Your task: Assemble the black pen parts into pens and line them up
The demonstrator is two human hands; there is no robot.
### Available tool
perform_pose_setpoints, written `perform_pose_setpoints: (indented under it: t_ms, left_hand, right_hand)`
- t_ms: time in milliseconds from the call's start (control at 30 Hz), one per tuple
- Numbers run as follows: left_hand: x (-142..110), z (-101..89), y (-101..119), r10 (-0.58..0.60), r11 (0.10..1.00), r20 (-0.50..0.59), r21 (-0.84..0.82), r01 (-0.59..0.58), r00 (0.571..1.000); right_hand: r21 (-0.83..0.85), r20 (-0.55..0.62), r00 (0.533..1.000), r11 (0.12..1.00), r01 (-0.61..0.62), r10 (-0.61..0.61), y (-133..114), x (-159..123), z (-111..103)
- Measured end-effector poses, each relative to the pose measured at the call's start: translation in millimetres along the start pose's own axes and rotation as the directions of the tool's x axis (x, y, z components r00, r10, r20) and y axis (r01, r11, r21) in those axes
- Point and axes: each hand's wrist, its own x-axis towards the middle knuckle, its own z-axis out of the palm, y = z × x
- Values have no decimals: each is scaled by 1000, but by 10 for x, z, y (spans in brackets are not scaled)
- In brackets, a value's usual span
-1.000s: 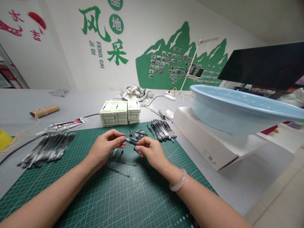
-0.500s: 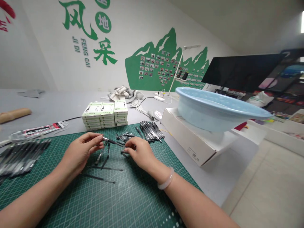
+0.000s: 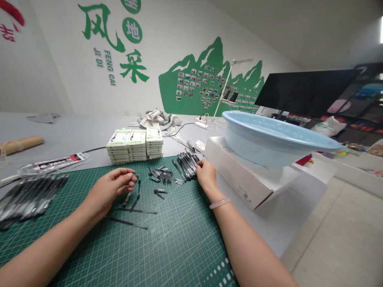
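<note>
My left hand (image 3: 112, 187) hovers over the cutting mat with its fingertips pinched together. A small dark bit shows at the fingertips, too small to name. My right hand (image 3: 207, 175) is at the right edge of a pile of black-and-clear pens (image 3: 187, 163), fingers closed on a pen there, mostly hidden by the hand. Under the left hand lie thin dark pen refills (image 3: 136, 197) and a short clear-and-metal piece (image 3: 127, 198). Between the hands are several small dark and silver pen parts (image 3: 161, 174), with a few more loose parts (image 3: 160, 192) nearer me.
A row of pens (image 3: 32, 197) lies on the green mat (image 3: 167, 243) at left. Behind stand stacked white-and-green boxes (image 3: 134, 145) and a plastic packet (image 3: 55, 163). At right, a blue basin (image 3: 269, 139) sits on a white carton (image 3: 236, 171). Cloth (image 3: 160, 118) lies farther back.
The pen that was held between both hands has left my left hand. My right hand has moved right and away to the pen pile. My left hand stays nearly in place.
</note>
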Motion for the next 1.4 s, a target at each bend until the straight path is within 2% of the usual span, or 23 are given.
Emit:
perform_pose_setpoints:
  t_ms: [67, 200, 333, 500, 700, 767, 833, 900, 967, 1033, 1133, 1333, 1400]
  left_hand:
    - [-3, 3, -12, -6, 1000, 24, 22, 6, 1000]
    - [-25, 19, -13, -18, 999, 48, 50, 15, 999]
    - [-21, -2, 6, -11, 997, 53, 71, 7, 999]
    - [-30, -46, 78, 44, 993, 5, 106, -44, 999]
    - [-41, -81, 177, 95, 981, -11, 173, -91, 995]
    - [13, -193, 214, 132, 958, -27, 260, -121, 991]
    - [83, -390, 264, 215, 871, -75, 466, -156, 974]
    - [136, -644, 325, 323, 653, -138, 749, -115, 936]
    - [147, -905, 387, 380, 416, -189, 909, 15, 905]
    - [115, -1116, 436, 366, 345, -234, 933, 102, 901]
    - [44, -1287, 464, 319, 347, -310, 918, 194, 896]
    - [107, -1355, 392, 233, 375, -412, 874, 309, 881]
    - [180, -1418, 335, 203, 457, -462, 824, 334, 863]
  right_hand:
    - [-37, -10, 999, 998, -44, 43, 121, 67, 18]
    - [-62, -6, 998, 996, -57, 57, 231, 108, 74]
    - [-84, -4, 998, 995, -57, 57, 265, 117, 137]
    - [-101, -9, 999, 994, -40, 39, 277, 118, 170]
    - [-113, 46, 999, 994, 7, -2, 284, 140, 162]
    - [-161, 38, 999, 987, 11, -5, 290, 155, 154]
    - [-201, 4, 1000, 980, -7, 8, 294, 164, 153]
    - [-210, -12, 1000, 977, -31, 29, 291, 160, 166]
    - [-199, 26, 999, 979, -41, 47, 280, 144, 189]
    - [-186, 84, 995, 982, -33, 49, 260, 124, 214]
    - [-130, 129, 992, 992, 3, 14, 226, 106, 233]
    - [-55, 115, 992, 997, -46, 52, 217, 124, 222]
    - [-58, 100, 993, 997, -55, 60, 226, 131, 220]
